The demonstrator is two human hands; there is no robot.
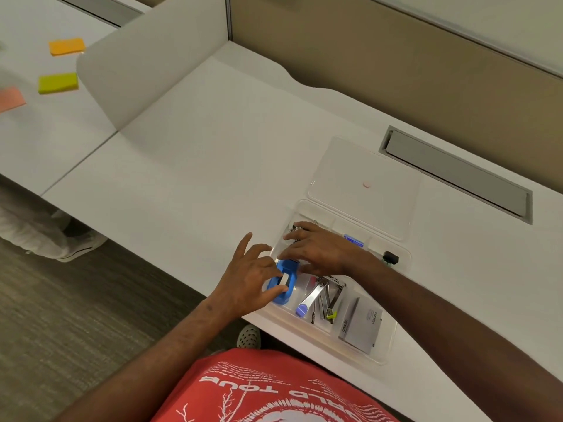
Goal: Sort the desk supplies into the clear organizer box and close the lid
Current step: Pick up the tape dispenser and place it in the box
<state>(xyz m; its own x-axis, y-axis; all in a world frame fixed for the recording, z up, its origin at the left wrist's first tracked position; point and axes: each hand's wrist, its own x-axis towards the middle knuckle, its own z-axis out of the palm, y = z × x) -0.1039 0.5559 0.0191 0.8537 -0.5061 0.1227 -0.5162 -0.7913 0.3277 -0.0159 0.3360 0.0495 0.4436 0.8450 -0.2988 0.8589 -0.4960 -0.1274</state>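
A: What is sitting in the box (393, 336) at lower right of centre?

B: It is lying open on the desk (213, 153), its lid (365, 184) folded back flat toward the upper right. In the near compartments, a grey booklet (361, 325) is lying at the right end, and metal clips and nail clippers (320, 296) are piling up in the middle one. A blue stapler (285, 283) is lying at the left end. Farther back, a black binder clip (390, 257) is sitting at the right, and a small blue-edged item (353, 240) is showing beside the wrist; I cannot tell what it is.

A: And the hands?

B: The left hand (249, 281) is pinching the stapler, thumb laid across its top, the other fingers spreading upward. The right hand (316, 251) is lying palm down over the box with straight fingers, fingertips touching the stapler's far end and a bunch of clips (300, 228) at the back left.

A: Anything outside the box?

B: Orange (67, 46), green (58, 83) and pink (10, 99) sticky pads are lying at the upper left, beyond a white divider (146, 62), well apart from both hands.
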